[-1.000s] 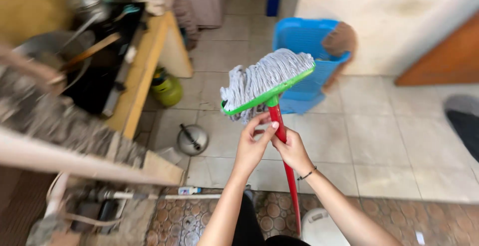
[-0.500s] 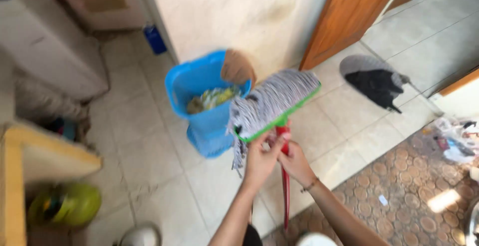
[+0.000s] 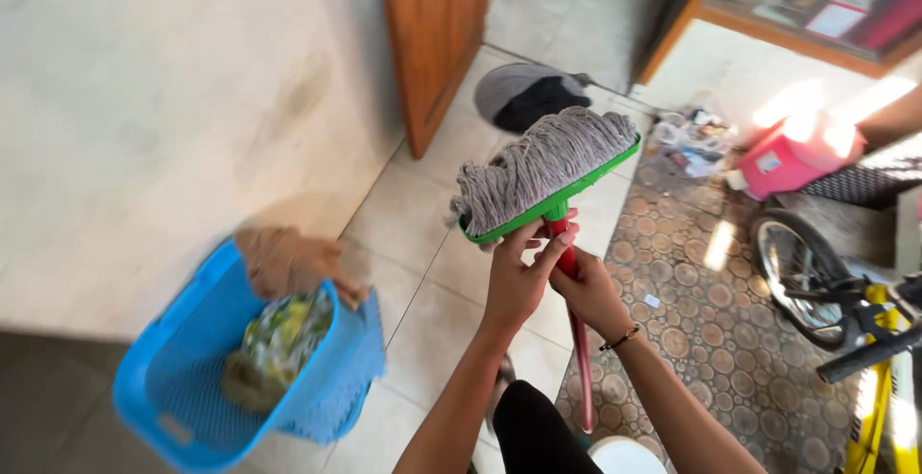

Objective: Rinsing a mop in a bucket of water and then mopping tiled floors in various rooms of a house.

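A mop is held upside down in front of me, its grey string head (image 3: 545, 165) on a green clamp bar (image 3: 557, 203) and its red handle (image 3: 579, 354) running down towards the floor. My left hand (image 3: 517, 279) wraps the top of the handle just under the green bar, fingers touching the clamp. My right hand (image 3: 588, 292), with a thin bracelet at the wrist, grips the red handle right beside it. Both hands touch each other around the handle.
A blue plastic basket (image 3: 182, 388) with cloth and wrappers stands at lower left by a pale wall. A wooden door (image 3: 437, 37) is ahead, a grey-black mat (image 3: 523, 95) past it. A bicycle (image 3: 855, 330) and a pink container (image 3: 792, 157) stand at right.
My view has swung to the right: the blue basket slid from centre to lower left, and the door, bicycle and pink container came into view. Both hands kept their grip on the mop.
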